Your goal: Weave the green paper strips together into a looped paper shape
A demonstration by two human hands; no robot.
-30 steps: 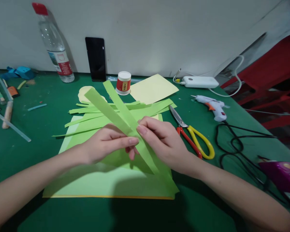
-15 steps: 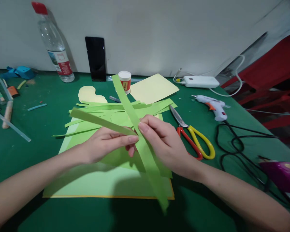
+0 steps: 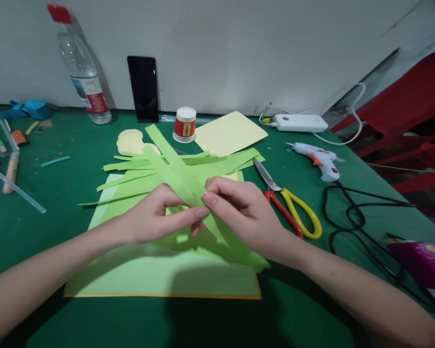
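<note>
Between thumb and fingers, my left hand (image 3: pixel 166 215) pinches green paper strips (image 3: pixel 177 176) that overlap at a narrow angle. My right hand (image 3: pixel 244 215) grips the same strips just to the right, its thumb pressed on top. The upper ends of the strips point up and left, and a lower end slants out beneath my right hand. Below both hands lie stacked green paper sheets (image 3: pixel 130 270) with an orange edge at the bottom. More cut green strips (image 3: pixel 130 166) are spread across the sheets' far side. The fingers under the strips are partly hidden.
Scissors (image 3: pixel 293 208) with red and yellow handles lie right of the paper. Beyond are a white glue gun (image 3: pixel 321 159), black cable and power strip (image 3: pixel 300 123). A paper cup (image 3: pixel 184 125), phone (image 3: pixel 144 89) and bottle (image 3: pixel 85 77) stand at the back. A purple tool (image 3: pixel 422 266) sits far right.
The strips in my hands have swung leftward at their upper ends and closed to a narrower angle. Their lower end has moved up and right. Both hands stay nearly in place.
</note>
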